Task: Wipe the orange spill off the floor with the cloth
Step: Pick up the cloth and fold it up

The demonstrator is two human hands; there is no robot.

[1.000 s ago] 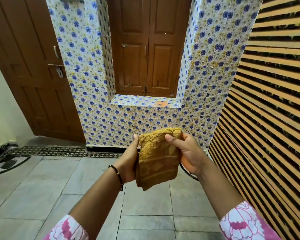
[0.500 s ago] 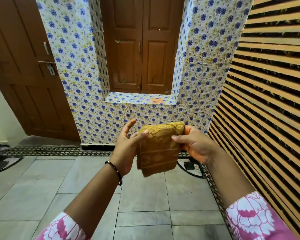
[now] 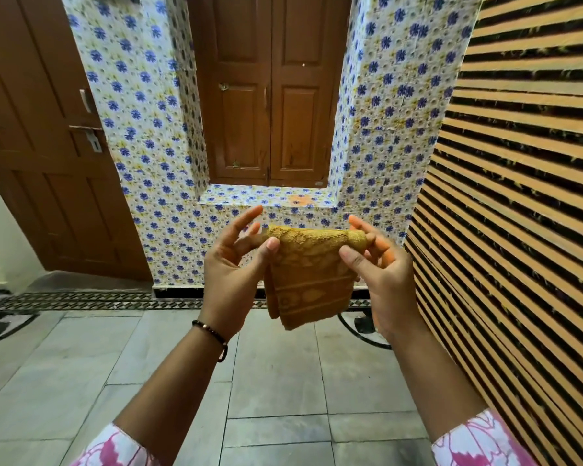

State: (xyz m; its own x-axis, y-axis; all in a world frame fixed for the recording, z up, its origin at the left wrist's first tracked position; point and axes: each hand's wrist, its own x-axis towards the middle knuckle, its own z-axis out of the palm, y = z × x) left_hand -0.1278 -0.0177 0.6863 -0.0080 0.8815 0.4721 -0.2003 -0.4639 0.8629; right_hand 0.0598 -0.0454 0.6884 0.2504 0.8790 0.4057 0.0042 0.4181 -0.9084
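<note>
Since the earlier frame my left hand (image 3: 231, 264) has re-pinched the cloth (image 3: 308, 277) by thumb, other fingers spread; my right hand (image 3: 381, 267) pinches its far-right fold; soft, light, it hangs above the floor (image 3: 273, 375).

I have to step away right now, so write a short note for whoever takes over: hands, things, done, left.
Left hand and right hand each pinch a top corner of the folded mustard-yellow patterned cloth, held up in the air. An orange patch shows on the floral tiled ledge; none is visible on the grey tiled floor. No wiping done. Left: find the spill, wipe it.
</note>
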